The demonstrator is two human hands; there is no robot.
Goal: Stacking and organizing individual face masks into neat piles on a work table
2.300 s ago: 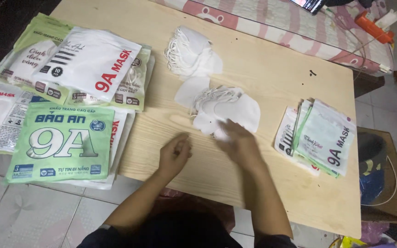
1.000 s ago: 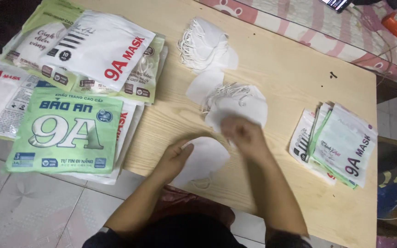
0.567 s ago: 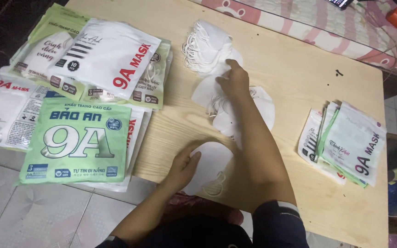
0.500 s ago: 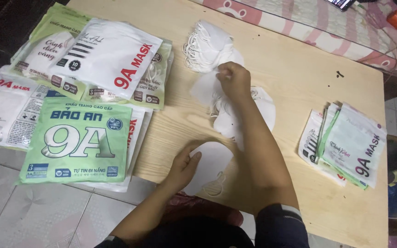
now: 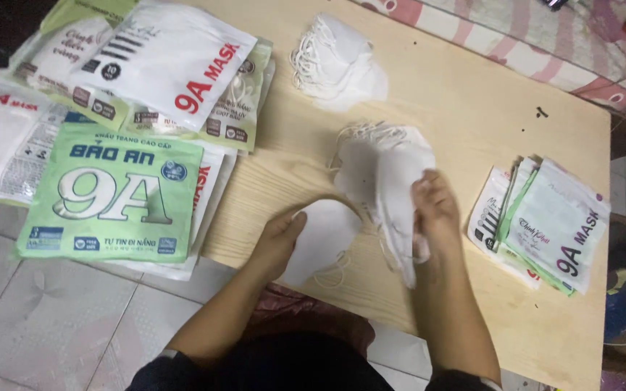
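Right hand (image 5: 435,217) has pulled back from the far pile toward the body since 0.5 s ago, bringing a white mask (image 5: 400,217) w/ it — fingers closed on the mask's right edge, so that it hangs over the near heap of masks (image 5: 378,159). Left hand (image 5: 278,235) has barely shifted: it lies flat, fingers spread and not gripping, pressing down a single mask (image 5: 320,232) on the table (image 5: 472,94) just beside the near edge.

Step in hand, as I judge it: gathering loose masks one by one, stacking them under the left palm. The next move would call for laying the held mask squarely onto the flat one, ear loops clear, w/ the left hand lifting just enough to let it slide in — loops tangle easily, so a slow drop.

Around: far pile of masks (image 5: 338,61) w/ loops up, well apart from both hands. Green-and-white pouches (image 5: 545,224) stacked at the right of the table, near the right wrist. Big green pack (image 5: 110,192) and white packs (image 5: 168,61) overlap at the left, partly hanging off the table edge over the tiled floor (image 5: 52,326).
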